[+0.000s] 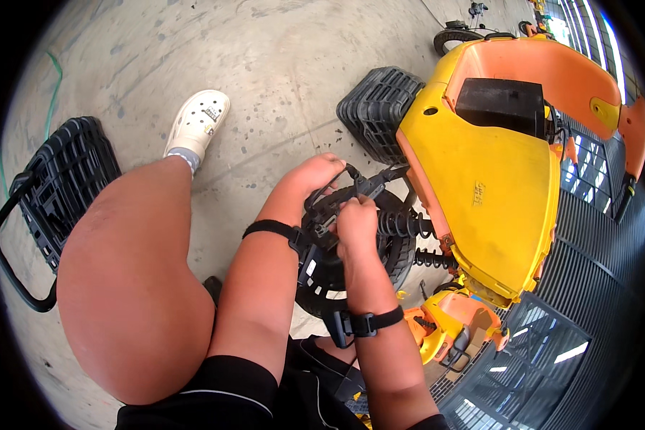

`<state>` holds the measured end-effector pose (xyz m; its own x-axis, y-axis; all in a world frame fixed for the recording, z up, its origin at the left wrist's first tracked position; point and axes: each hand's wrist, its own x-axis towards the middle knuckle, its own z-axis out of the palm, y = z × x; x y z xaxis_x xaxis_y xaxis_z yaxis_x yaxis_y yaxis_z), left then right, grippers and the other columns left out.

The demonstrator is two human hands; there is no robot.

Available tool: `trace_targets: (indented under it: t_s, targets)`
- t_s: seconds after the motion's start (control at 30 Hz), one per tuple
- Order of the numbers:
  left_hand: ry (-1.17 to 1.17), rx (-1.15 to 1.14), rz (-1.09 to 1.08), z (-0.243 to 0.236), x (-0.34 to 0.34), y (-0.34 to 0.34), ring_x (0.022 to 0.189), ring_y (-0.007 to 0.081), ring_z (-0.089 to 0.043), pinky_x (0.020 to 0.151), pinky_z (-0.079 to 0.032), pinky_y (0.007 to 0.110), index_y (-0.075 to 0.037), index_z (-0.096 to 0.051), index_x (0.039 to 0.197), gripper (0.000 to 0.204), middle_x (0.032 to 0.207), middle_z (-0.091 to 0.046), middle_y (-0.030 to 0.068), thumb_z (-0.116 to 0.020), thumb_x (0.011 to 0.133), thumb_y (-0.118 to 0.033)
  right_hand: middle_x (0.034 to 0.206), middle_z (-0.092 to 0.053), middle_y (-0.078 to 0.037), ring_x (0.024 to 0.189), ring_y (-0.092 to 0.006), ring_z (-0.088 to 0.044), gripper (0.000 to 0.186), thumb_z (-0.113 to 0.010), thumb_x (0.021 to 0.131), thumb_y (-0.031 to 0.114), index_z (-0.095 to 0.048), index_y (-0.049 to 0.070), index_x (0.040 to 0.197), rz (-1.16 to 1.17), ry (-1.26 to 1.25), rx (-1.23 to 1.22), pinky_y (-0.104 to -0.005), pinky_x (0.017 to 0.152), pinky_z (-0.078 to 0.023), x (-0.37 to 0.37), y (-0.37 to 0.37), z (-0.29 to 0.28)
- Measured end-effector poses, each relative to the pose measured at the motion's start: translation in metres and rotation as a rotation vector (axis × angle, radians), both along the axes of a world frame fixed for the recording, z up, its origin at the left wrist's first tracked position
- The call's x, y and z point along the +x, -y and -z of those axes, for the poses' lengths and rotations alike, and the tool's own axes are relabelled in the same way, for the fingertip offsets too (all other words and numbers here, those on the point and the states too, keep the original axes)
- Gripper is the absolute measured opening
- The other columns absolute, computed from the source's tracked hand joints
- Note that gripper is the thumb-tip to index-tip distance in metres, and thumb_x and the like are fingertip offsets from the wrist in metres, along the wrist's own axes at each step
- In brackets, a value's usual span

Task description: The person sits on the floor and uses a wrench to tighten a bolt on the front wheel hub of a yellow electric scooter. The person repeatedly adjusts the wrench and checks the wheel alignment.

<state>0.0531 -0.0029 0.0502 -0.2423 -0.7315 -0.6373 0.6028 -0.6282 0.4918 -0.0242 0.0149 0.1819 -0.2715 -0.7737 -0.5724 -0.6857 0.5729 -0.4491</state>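
Right grip [357, 222] curled tight on the black blocky assembly [327, 215] at the black rubber-tyred wheel [401, 256]; left grip [317, 175] by the thin black cable [309, 200], closure can't tell. Brace steadily, avoid tugging the cable.

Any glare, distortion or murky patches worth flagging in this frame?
Head view: glare from the bright light strips at upper right; head view: black fisheye corners, with lines on the ribbed dark wall bending toward the rim; head view: black parts around the wheel, near left hand and right hand, blend together, hiding fine detail.
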Motion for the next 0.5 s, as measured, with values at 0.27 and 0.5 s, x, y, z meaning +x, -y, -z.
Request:
trace_targets:
  t_s: [0.27, 0.5]
  targets:
    - [0.015, -0.056, 0.014, -0.002, 0.002, -0.001, 0.094, 0.0169, -0.062, 0.076, -0.055, 0.035, -0.006, -0.058, 0.134, 0.044, 0.112, -0.063, 0.0074, -0.06, 0.1, -0.033, 0.089, -0.062, -0.015, 0.071, -0.0268, -0.062, 0.027, -0.04, 0.106, 0.025, -0.05, 0.0, 0.111, -0.059, 0.003, -0.102, -0.0398, 0.062, -0.05, -0.033, -0.027, 0.077]
    - [0.064, -0.087, 0.08, 0.017, 0.003, -0.007, 0.109, 0.0202, -0.061, 0.098, -0.049, 0.037, -0.007, -0.059, 0.135, 0.043, 0.125, -0.064, 0.0098, -0.061, 0.1, -0.031, 0.127, -0.054, -0.041, 0.119, -0.0497, -0.058, 0.067, -0.052, 0.096, 0.037, -0.018, -0.009, 0.13, -0.258, -0.29, 0.241, -0.0489, 0.1, -0.046, -0.018, -0.016, 0.092]
